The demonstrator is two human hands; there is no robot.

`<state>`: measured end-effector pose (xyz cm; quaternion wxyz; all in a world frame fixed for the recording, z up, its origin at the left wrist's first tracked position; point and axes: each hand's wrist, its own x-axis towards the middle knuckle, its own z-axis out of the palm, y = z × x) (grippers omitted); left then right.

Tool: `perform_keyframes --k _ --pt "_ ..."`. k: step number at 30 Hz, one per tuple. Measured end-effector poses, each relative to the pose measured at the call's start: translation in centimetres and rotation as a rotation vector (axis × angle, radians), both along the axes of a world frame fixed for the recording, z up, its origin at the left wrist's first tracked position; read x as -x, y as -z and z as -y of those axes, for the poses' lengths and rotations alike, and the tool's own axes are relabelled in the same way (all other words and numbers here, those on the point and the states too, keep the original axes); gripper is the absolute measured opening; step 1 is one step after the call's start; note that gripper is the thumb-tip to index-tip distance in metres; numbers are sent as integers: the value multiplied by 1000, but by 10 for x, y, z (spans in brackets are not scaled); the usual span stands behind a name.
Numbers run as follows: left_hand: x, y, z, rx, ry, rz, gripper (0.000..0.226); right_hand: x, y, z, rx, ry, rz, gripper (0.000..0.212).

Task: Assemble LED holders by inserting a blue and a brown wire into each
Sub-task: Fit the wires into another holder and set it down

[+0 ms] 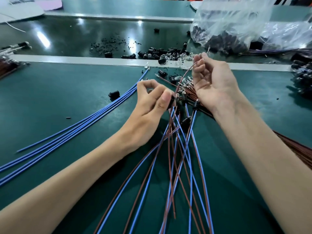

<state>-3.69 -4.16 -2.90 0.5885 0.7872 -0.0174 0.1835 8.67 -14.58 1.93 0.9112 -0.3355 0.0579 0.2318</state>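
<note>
L hand [152, 100] pinches holder [172, 101]; R hand [214, 83] raised, pinching brown wire [186, 73]

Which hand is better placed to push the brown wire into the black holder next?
The right hand: its fingertips pinch a brown wire that curves down toward the black holder. The left hand is busy gripping that holder, so it should probably only steady it.

holder [172, 100]: mostly hidden in left hand [150, 105] | wires [191, 200]: ends past bottom edge
</note>
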Motion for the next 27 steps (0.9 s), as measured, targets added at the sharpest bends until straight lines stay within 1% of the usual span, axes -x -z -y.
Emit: perform_keyframes --k 1,4,5,6,8,9,10,11,14,15,16,17,20,22,24,26,27 --pt "0 -1 -1 16 17 -3 26 1 1 0 -27 18 2 11" --pt "5 -6 1 12 240 -10 31 2 6 -3 -93 163 6 3" --pt "6 -6 2 18 289 -7 32 1 7 -3 -109 222 1 5" --pt "7 -6 2 38 306 -13 32 -1 9 -2 -123 275 -5 9" --pt "6 -5 0 78 271 -21 33 -4 12 2 -138 332 -9 11" --pt "5 -4 -1 84 235 -14 33 -3 13 4 -129 305 7 10" --pt "5 -3 -2 84 201 -4 34 -2 14 6 -95 233 55 10" --pt "5 -3 -2 82 172 11 35 1 16 8 -22 116 151 12" --pt "4 -3 -2 106 129 44 33 11 17 13 366 -315 608 21" --pt "4 -3 -1 117 126 45 33 15 18 13 484 -381 741 21" --pt "4 -3 -1 122 123 44 34 17 21 14 552 -378 818 21" --pt "3 -3 -2 121 122 40 35 17 24 14 561 -326 824 22" --pt "3 0 -1 97 140 29 40 19 29 17 406 -83 621 25" --pt "4 -1 0 65 152 26 38 20 31 20 350 9 553 22" --pt "5 -1 1 46 150 31 36 24 34 23 348 -64 624 13" --pt "5 -2 2 35 135 43 34 29 38 25 457 -219 775 13" --pt "5 -2 2 31 129 46 31 32 40 24 535 -256 844 15"
